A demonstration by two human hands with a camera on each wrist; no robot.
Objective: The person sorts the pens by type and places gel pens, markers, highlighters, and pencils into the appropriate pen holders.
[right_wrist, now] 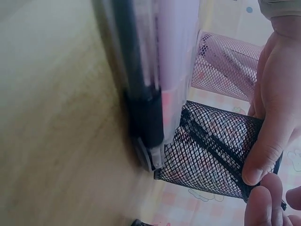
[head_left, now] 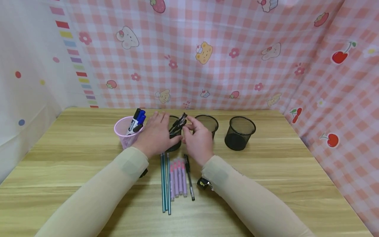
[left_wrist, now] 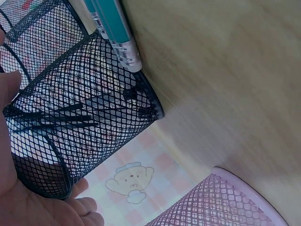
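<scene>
My left hand (head_left: 155, 133) is wrapped around the left side of a black mesh pen cup (left_wrist: 89, 103), its thumb across the near side by the rim. Several black gel pens (head_left: 177, 125) stand in this cup, leaning right, their upper ends past the rim; their lower parts show through the mesh in both wrist views. My right hand (head_left: 199, 140) is at the cup's right rim, thumb and forefinger pinching the upper end of a leaning pen. Below the hands lie teal pencils (head_left: 164, 184), several lilac pens (head_left: 178, 179) and one black gel pen (head_left: 189, 177), side by side.
A pink mesh cup (head_left: 119, 128) holding blue and black markers (head_left: 137, 121) stands left of my left hand. Two more black mesh cups stand to the right, one (head_left: 211, 120) partly behind my right hand, another (head_left: 240, 133) farther right. Checked cloth (head_left: 189, 75) hangs behind the table.
</scene>
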